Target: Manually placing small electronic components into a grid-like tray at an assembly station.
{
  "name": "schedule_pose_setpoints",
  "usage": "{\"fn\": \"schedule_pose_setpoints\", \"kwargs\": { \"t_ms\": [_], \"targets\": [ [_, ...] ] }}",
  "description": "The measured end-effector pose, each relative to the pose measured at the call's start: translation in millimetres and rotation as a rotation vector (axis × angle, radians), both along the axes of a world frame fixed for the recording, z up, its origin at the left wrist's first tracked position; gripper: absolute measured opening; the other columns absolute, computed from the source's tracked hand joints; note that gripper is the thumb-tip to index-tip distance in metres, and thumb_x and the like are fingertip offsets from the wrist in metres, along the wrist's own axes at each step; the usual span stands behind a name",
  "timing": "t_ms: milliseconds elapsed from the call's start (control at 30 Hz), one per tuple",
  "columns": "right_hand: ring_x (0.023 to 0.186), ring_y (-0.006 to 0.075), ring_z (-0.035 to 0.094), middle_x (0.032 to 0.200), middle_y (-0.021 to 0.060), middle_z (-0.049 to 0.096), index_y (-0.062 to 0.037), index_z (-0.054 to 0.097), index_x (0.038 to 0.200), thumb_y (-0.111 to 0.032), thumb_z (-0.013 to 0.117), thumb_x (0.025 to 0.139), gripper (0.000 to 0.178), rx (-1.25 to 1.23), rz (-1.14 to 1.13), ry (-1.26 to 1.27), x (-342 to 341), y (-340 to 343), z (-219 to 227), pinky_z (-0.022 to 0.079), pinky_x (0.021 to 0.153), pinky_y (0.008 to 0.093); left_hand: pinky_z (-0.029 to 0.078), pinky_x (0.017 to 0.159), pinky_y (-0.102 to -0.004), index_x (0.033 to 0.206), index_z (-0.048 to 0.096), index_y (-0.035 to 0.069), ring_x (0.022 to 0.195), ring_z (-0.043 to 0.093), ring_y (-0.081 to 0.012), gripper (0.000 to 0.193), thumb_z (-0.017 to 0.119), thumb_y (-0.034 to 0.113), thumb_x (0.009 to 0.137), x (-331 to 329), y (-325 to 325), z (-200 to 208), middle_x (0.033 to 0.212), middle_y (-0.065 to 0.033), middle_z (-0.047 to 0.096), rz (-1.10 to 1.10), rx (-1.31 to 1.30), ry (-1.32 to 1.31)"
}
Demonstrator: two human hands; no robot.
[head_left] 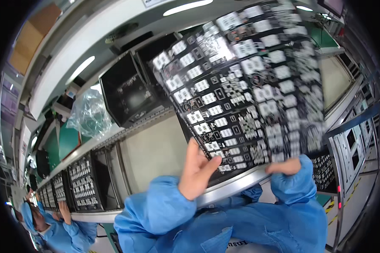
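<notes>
A large black circuit-board panel (240,97), covered in rows of white and silver parts, is tilted up in front of me above the line. My left hand (196,170) grips its lower left edge, thumb on the front face. At the lower right edge my right hand (286,167) is closed on the panel, its fingers mostly hidden. Motion blurs the panel's right side, so the parts there cannot be made out.
Below runs a conveyor with a pale bed (152,145) and metal rails. Similar black panels (83,183) lie on it to the left, where a co-worker in blue (61,232) reaches in. Behind stand a dark monitor (128,90) and a clear plastic bag (90,111).
</notes>
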State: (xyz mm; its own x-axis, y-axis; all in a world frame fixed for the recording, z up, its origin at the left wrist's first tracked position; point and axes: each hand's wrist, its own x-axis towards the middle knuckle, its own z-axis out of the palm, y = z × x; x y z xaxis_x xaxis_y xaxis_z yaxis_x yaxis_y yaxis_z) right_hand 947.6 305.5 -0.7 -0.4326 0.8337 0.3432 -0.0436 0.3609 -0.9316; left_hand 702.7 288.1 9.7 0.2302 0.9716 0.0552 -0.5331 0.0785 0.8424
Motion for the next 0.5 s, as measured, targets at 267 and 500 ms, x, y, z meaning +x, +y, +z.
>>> {"fn": "schedule_pose_setpoints", "kwargs": {
  "t_ms": [267,500],
  "targets": [
    [0.127,0.0367,0.04,0.139,0.0252,0.036,0.0035,0.016,0.143,-0.063,0.04,0.084,0.092,-0.541,0.097,0.575,47,-3,-22,0.033,0.107,0.0439,0.046,0.087,-0.0276,0.118,0.054,-0.002,0.095,0.061,-0.0136,0.033,0.058,0.005,0.087,-74,19,-8,0.106,-0.0076,0.064,-0.181,-0.18,-0.026],
    [0.117,0.0231,0.051,0.13,0.0199,0.049,0.0077,0.027,0.14,-0.007,0.07,0.074,0.08,-0.594,-0.163,0.252,14,-13,-21,0.04,0.098,0.0318,0.05,0.084,-0.0287,0.122,0.054,0.001,0.099,0.061,-0.0141,0.033,0.054,0.018,0.093,-86,28,-32,0.106,-0.0073,0.064,-0.095,-0.409,0.109]
  ]
}}
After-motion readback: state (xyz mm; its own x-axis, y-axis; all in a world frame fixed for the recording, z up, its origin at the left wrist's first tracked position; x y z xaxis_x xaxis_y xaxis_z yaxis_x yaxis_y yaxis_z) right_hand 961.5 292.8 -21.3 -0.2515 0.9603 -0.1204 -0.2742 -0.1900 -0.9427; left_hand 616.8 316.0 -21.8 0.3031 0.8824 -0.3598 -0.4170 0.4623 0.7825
